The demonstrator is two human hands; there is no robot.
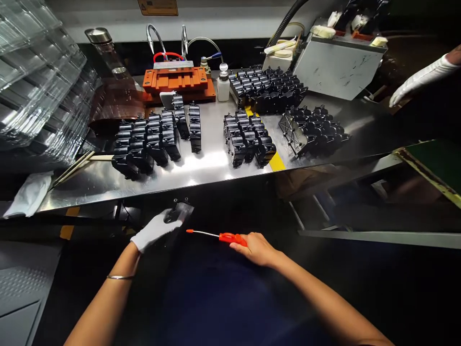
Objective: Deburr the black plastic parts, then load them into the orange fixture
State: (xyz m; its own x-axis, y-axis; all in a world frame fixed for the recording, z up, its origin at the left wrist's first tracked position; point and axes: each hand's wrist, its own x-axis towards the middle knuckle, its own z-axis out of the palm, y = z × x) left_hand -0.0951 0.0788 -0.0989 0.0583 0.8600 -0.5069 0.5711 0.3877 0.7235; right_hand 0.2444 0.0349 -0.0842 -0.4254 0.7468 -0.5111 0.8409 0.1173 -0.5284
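Note:
My left hand [154,232], in a white glove, is closed on a black molded part [182,210] held in front of the bench edge; the part is partly blurred. My bare right hand [257,248] grips a red air blow gun [230,238]. Its thin nozzle with a red tip points left toward the black part, a little apart from it. Beyond my hands, rows of similar black molded parts [154,139] stand on the metal bench [212,166], with one more group [248,137] in the middle.
An orange fixture [175,81] with hoses stands at the back, beside a small white bottle [223,86]. Stacked clear plastic trays [32,81] rise at left. A white cloth [30,194] lies on the left corner. At right, another person's gloved hand [419,81] reaches in near a grey box [334,67].

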